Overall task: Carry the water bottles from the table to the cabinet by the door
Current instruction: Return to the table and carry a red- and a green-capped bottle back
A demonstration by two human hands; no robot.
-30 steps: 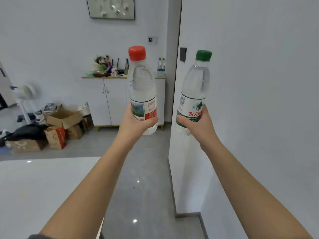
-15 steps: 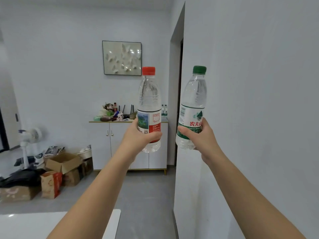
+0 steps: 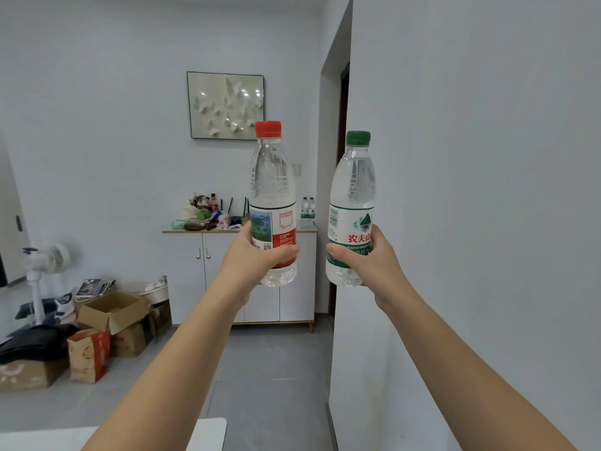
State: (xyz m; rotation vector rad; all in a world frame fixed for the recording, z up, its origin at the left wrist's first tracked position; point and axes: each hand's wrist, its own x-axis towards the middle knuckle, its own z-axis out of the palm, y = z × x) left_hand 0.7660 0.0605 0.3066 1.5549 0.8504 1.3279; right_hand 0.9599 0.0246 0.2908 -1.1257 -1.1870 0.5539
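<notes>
My left hand (image 3: 252, 255) grips a clear water bottle with a red cap (image 3: 272, 190) by its label, held upright at arm's length. A second clear bottle with a green cap (image 3: 353, 193) stands upright in my right hand (image 3: 374, 258), which holds it near the base. Straight ahead against the far wall is the white cabinet (image 3: 192, 275), with a dark doorway to its right. Two small water bottles (image 3: 307, 208) stand on the cabinet's right end. The white table's corner (image 3: 208, 432) shows at the bottom edge.
A white wall corner (image 3: 341, 353) juts out close on my right. Cardboard boxes (image 3: 112, 315), a paper bag (image 3: 87, 356) and a white fan (image 3: 45, 271) crowd the floor on the left. Clutter (image 3: 208, 214) covers the cabinet's left half. Grey floor leads to the cabinet.
The view has tilted up and moved forward: the table has sunk to the bottom edge and the cabinet looks nearer. Both hands still hold their bottles upright.
</notes>
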